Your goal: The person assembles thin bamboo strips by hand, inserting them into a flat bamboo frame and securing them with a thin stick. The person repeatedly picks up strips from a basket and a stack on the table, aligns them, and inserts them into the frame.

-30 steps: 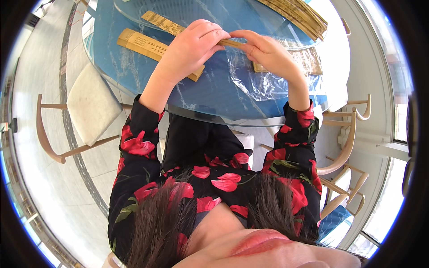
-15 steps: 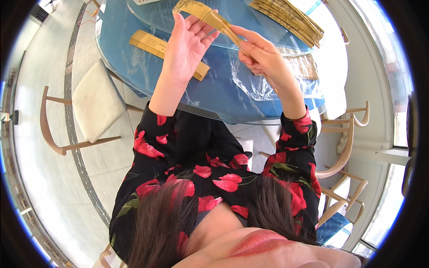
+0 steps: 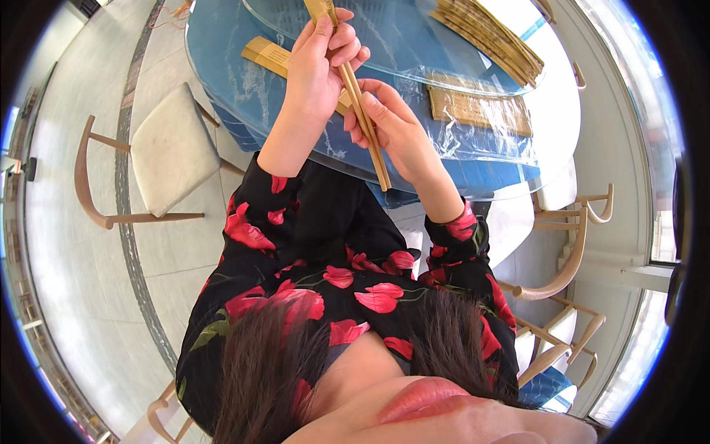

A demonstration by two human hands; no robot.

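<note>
A pair of wooden chopsticks (image 3: pixel 378 164) slants between my hands over the table's near edge, their lower ends pointing toward me. My left hand (image 3: pixel 314 78) is closed around their upper part and a gold paper sleeve (image 3: pixel 319 9), which is cut off by the top of the picture. Lower down, my right hand (image 3: pixel 393 132) pinches the chopsticks between thumb and fingers. Whether their upper ends sit inside the sleeve cannot be made out. Another gold printed sleeve (image 3: pixel 265 55) lies on the table, partly behind my left wrist.
The blue marbled table (image 3: pixel 222 96) carries a raised glass turntable. A fan of gold sleeves (image 3: pixel 494 43) rests at the far right. Nearer lies a clear plastic wrapper (image 3: pixel 462 148) beside a light brown pack (image 3: pixel 481 111). Wooden chairs (image 3: pixel 174 152) stand left and right.
My left hand has closed around the sleeve and chopsticks. My right hand has moved down and left along the chopsticks, and much more of their length now shows.
</note>
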